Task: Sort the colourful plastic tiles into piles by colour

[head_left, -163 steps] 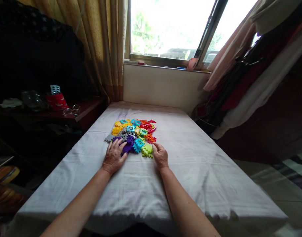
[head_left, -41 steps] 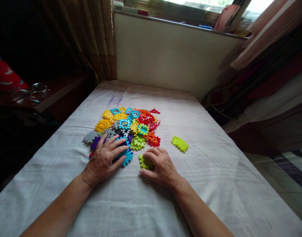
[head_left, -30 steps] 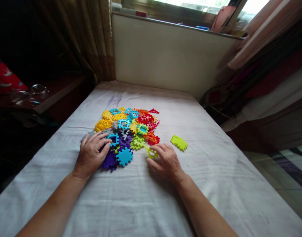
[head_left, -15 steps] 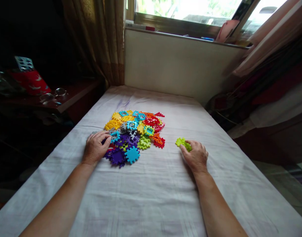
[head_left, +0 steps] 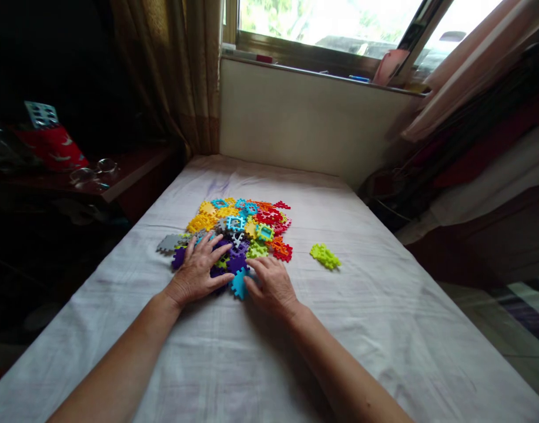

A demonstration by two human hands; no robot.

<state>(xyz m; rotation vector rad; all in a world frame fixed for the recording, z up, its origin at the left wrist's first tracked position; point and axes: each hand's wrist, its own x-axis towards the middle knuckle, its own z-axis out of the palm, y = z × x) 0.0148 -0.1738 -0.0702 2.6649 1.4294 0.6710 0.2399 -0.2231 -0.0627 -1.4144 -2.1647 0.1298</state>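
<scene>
A heap of notched plastic tiles in many colours lies on the white cloth, with yellow tiles point(head_left: 201, 222) at its back left and red tiles point(head_left: 269, 217) at the back right. My left hand point(head_left: 199, 271) rests with spread fingers over purple and grey tiles point(head_left: 167, 243) on the near left of the heap. At the near edge, my right hand point(head_left: 271, 285) touches the heap beside a blue tile point(head_left: 239, 284), its fingers apart. Some lime green tiles point(head_left: 325, 257) lie by themselves to the right.
The cloth-covered surface point(head_left: 340, 364) reaches back to a wall below a window. On the left, a dark side table point(head_left: 132, 167) holds glasses point(head_left: 95, 171) and a red patterned holder point(head_left: 60, 147). Clothes point(head_left: 485, 147) hang at the right.
My right hand has let go of the lime green tiles and moved left to the heap. My left hand has shifted right over the heap and spread its fingers, uncovering grey tiles.
</scene>
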